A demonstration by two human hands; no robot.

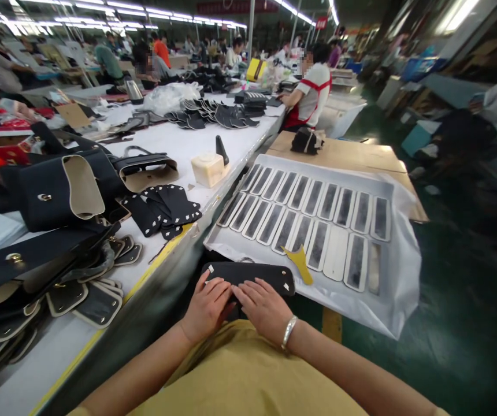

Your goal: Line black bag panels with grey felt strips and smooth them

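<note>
1. Left hand (207,306): fingers spread flat, palm down on the near edge of the black leather panel (252,276). Not gripping, just bearing down on it.
2. Right hand (266,309): same pose, released and flat, just beside the left hand; silver bracelet (289,331) on the wrist.
3. The panel lies crosswise over my operator's lap, between the tabletop (179,144) edge and the low board on the right. Small studs show at its corners. I read the flat palms as holding it steady against the lap.
4. Yellow scraper (299,263): lies just past the panel's far right end, on the white sheet (400,277), within easy reach of the right hand.
5. The white sheet carries two rows of narrow strips (313,211) side by side with dark, smeared-looking centres; probably spaced out so they don't touch.
6. The tabletop on the left holds black bag flaps (60,190), a heap of small studded pieces (162,209), a white block (208,169) and a black cone (221,150).
7. Co-worker in a white and red shirt (313,86) sits further along, well apart from these hands.
</note>
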